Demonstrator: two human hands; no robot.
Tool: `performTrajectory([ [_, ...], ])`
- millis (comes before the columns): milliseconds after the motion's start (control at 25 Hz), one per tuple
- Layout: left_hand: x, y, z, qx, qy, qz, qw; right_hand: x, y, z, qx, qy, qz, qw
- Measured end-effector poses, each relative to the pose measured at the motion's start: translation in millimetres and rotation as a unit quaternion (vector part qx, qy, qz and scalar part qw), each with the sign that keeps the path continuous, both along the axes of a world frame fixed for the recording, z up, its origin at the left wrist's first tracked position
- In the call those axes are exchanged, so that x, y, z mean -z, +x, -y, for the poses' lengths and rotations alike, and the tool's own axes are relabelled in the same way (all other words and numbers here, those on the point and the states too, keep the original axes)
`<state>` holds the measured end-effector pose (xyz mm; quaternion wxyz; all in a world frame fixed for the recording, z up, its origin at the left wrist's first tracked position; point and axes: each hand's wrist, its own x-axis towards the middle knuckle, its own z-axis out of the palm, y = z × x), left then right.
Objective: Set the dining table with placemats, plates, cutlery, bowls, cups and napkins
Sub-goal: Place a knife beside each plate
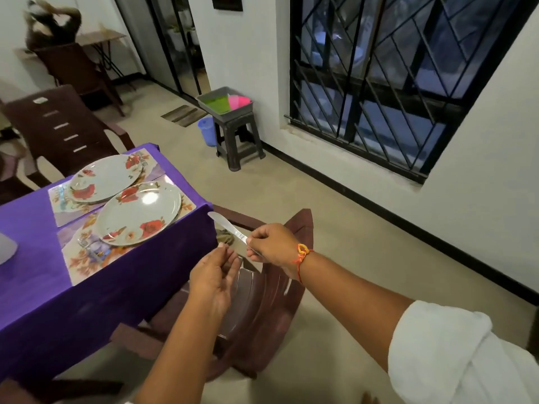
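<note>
Fingers of my right hand (271, 246) pinch the knife (227, 225) by its handle, blade pointing to ten o'clock just off the worktop (29, 243) at four o'clock of the near plate (140, 212), left hand (214, 275) open and empty; a slack pinch could drop it onto the chair (262, 304).

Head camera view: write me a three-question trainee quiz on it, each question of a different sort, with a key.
1. True or false: the right hand grips a knife by its handle.
2. How many plates lie on the table? A one, B two, C four.
3. Fill the blank: the left hand holds ____.
Key: 1 true; 2 B; 3 nothing.
</note>
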<state>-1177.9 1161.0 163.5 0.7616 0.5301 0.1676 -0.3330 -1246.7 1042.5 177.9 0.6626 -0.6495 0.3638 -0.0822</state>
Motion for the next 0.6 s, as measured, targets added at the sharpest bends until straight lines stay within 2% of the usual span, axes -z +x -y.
performTrajectory([
  [280, 22, 35, 128, -0.087, 0.051, 0.017, 0.995, 22, 49, 142, -0.084, 0.038, 0.012, 0.996],
  [600, 22, 58, 254, -0.196, 0.089, -0.02, 0.976, 35, 104, 287, -0.189, 0.059, -0.016, 0.98],
])
